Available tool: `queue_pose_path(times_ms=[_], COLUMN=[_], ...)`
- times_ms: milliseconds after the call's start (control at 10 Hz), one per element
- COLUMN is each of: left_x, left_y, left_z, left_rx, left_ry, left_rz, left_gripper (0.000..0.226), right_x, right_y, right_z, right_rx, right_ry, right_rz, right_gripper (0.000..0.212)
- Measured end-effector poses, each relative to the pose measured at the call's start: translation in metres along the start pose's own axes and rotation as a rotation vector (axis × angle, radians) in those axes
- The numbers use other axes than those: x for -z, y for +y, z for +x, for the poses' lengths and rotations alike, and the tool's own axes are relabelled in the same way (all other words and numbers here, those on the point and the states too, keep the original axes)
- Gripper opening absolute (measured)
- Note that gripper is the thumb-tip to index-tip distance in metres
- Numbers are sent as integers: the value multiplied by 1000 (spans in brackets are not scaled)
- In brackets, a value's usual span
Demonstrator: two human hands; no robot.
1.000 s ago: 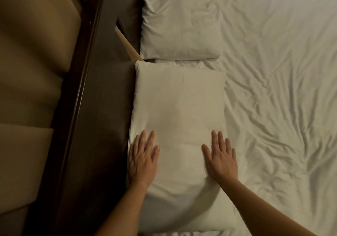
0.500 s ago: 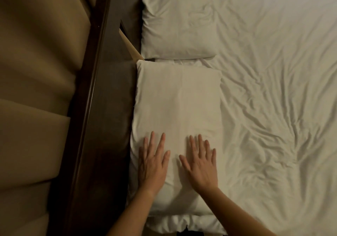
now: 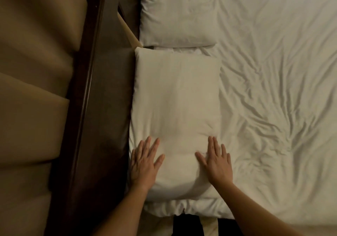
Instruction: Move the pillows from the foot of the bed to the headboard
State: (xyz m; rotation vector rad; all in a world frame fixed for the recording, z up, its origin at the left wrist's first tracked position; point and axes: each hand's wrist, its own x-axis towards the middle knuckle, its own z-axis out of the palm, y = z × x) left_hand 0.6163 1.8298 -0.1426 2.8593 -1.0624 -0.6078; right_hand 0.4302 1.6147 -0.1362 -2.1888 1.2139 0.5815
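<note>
Two white pillows lie end to end along the dark wooden headboard (image 3: 102,108) on the left. The nearer pillow (image 3: 176,97) is under both my hands. My left hand (image 3: 145,161) rests flat, fingers spread, on its near left corner beside the headboard. My right hand (image 3: 216,161) lies flat, fingers apart, on its near right corner. Neither hand grips anything. The farther pillow (image 3: 176,15) lies beyond it, touching its far edge.
A wrinkled white sheet (image 3: 277,108) covers the bed to the right of the pillows. Tan padded wall panels (image 3: 34,90) rise behind the headboard. The mattress's near edge and a dark gap (image 3: 187,224) show at the bottom.
My hands were close together at the pillow's middle half a second ago; they have now slid apart to its left and right sides. The pillows stay in place.
</note>
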Motion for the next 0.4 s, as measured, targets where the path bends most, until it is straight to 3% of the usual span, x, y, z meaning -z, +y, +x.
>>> queue_pose_path(times_ms=[100, 200, 400], left_x=[15, 40, 96], left_y=[6, 20, 58], left_z=[4, 4, -7], left_rx=[44, 63, 69], left_ry=[-98, -149, -135], left_rz=[-81, -149, -194], left_gripper=[70, 68, 55], right_x=[13, 38, 99], right_y=[9, 12, 6], right_z=[-6, -17, -49], right_rx=[-38, 37, 188], right_ry=[-25, -3, 76], right_rz=[75, 27, -92], right_gripper=[91, 84, 81])
